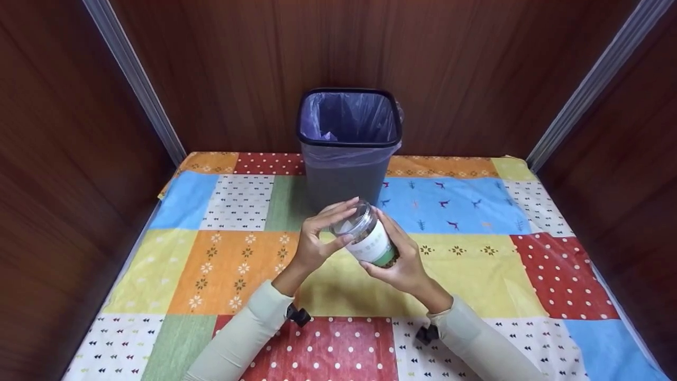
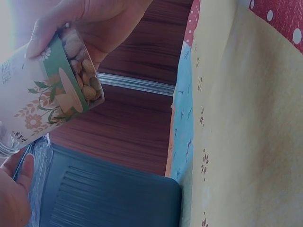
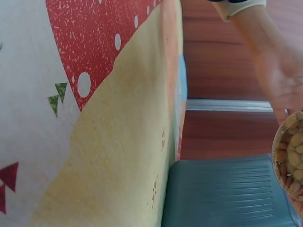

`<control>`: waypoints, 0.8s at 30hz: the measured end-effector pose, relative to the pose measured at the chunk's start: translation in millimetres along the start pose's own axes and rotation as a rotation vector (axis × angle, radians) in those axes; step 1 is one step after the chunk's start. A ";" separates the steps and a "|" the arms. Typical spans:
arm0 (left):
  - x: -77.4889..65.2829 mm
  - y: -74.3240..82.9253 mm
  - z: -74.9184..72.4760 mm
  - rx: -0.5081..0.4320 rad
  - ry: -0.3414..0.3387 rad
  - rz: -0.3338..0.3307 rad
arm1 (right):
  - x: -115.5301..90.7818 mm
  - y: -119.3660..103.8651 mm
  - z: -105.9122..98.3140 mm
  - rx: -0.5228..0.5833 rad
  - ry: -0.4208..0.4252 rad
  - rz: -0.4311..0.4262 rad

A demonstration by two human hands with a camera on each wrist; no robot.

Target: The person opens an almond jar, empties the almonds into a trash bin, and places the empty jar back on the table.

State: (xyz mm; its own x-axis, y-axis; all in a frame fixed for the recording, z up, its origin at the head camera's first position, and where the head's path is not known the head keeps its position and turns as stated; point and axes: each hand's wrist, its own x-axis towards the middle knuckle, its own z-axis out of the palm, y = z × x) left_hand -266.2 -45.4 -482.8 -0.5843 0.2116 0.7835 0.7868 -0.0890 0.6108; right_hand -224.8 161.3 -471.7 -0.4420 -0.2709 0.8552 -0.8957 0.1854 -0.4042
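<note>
A clear jar [image 1: 373, 243] of nuts with a white and green label is held up tilted above the table, in front of the bin. My right hand [image 1: 402, 259] grips the jar's labelled body, thumb on the near side and fingers on the far side. Curled round its clear top end [image 1: 359, 219] is my left hand [image 1: 317, 238]; whether that end is a separate lid cannot be told. In the left wrist view, brown nuts [image 2: 85, 78] show through the jar's bottom part. The right wrist view catches the round base [image 3: 293, 156], partly cut off.
A grey bin [image 1: 344, 177] with a black rim and a thin plastic liner [image 1: 317, 114] stands behind the hands. The table has a patchwork cloth [image 1: 238, 264]. Dark wood panels [image 1: 222, 63] with metal corner strips enclose the back and sides.
</note>
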 end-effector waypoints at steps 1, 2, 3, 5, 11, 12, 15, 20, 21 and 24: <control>-0.3 0.0 0.3 0.006 0.004 -0.002 | -0.1 0.4 0.3 0.001 0.001 0.000; -0.6 -0.1 0.7 0.012 0.008 -0.005 | -0.4 0.8 0.5 0.002 0.000 0.004; -1.1 0.1 0.9 0.020 0.012 -0.010 | -0.4 0.8 0.7 0.003 0.000 0.006; -2.2 0.4 1.5 0.037 0.023 -0.023 | -3.6 5.9 1.7 0.007 0.000 0.019; -4.4 4.5 3.0 0.083 0.044 -0.055 | -18.5 32.0 4.4 -0.009 -0.005 0.014; -4.5 5.0 3.6 0.090 0.049 -0.056 | -19.3 33.7 4.2 -0.010 -0.008 0.012; -4.9 7.0 5.3 0.111 0.066 -0.057 | -20.2 35.1 3.9 -0.017 -0.009 0.012; -6.2 8.4 8.4 0.112 0.090 -0.050 | -13.9 23.8 4.8 -0.026 0.010 0.008; -6.2 8.6 9.0 0.109 0.093 -0.050 | -11.6 19.5 4.6 -0.021 0.013 0.007; -6.4 9.9 10.6 0.103 0.103 -0.053 | -5.1 7.8 3.8 -0.010 0.016 0.001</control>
State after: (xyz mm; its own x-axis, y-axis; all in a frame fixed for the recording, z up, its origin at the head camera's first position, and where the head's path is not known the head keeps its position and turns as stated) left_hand -252.5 -37.3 -483.0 -0.6391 0.1120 0.7610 0.7672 0.0216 0.6411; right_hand -229.7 160.5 -480.5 -0.4421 -0.2556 0.8598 -0.8946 0.1952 -0.4020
